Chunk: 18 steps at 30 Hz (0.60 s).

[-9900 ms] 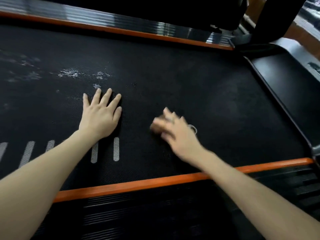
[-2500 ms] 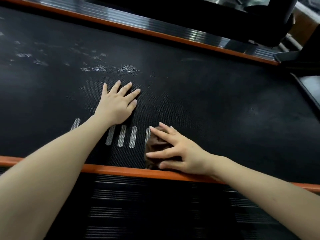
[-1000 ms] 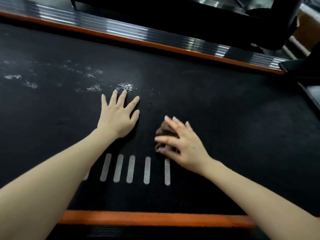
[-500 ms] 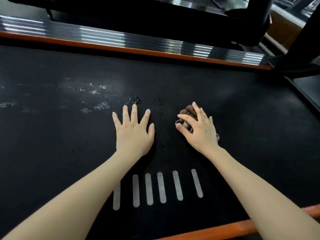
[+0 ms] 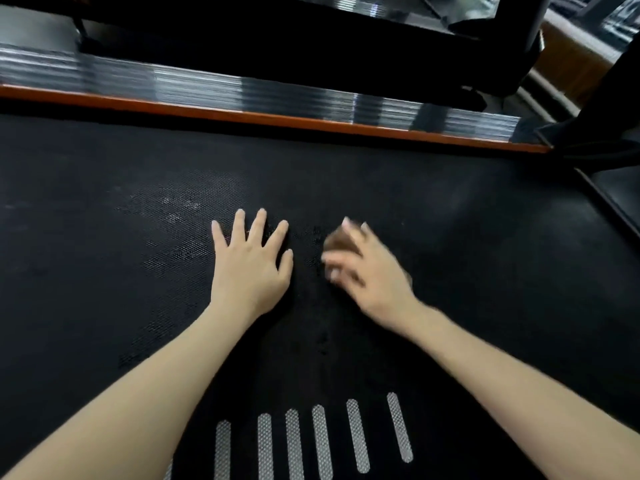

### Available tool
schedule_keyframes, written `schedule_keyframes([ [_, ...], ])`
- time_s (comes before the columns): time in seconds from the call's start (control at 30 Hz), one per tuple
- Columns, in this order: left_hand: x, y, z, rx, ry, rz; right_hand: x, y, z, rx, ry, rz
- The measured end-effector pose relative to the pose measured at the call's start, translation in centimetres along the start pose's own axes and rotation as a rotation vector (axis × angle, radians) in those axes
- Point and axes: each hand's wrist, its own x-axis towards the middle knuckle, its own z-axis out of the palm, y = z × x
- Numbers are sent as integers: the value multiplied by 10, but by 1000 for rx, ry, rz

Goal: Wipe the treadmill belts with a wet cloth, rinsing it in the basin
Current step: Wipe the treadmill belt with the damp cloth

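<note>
Presently the left hand (image 5: 251, 268) lies flat, fingers spread, on the belt (image 5: 467, 244), while at its three o'clock the blurred right hand (image 5: 370, 271) clutches a brown cloth (image 5: 337, 242) against the belt.

Surface: black textured treadmill belt (image 5: 467, 271)
Far edge: orange strip (image 5: 277, 118)
Print: 6 grey stripes (image 5: 322, 441), near side
Marks: faint pale patches (image 5: 173, 209), left part
Resting on it: left hand (image 5: 249, 268) flat, fingers spread; blurred right hand (image 5: 370, 275) holding brown cloth (image 5: 337, 242) down
</note>
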Motion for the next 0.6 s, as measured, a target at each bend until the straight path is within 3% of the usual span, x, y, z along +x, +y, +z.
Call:
schedule_keyframes([
  [0.1, 0, 0, 4, 11, -3, 5, -32, -3, -6, 41, -141, -236],
  [0.17, -1, -1, 5, 12, 10, 6, -3, 22, -9, 14, -146, -276],
  [0.33, 0, 0, 6, 15, 17, -11, 125, 80, -10, -42, 9, 303],
  [0.4, 0, 0, 6, 12, 14, -10, 133, 68, -2, -98, 38, 362],
  [0.47, 1, 0, 5, 16, 15, -7, 114, 42, 8, -59, 43, 176],
  [0.53, 1, 1, 5, 11, 11, -5, 85, 26, 11, -16, -63, -67],
  [0.6, 1, 0, 4, 5, 9, -2, 88, 42, 0, -51, -126, -154],
])
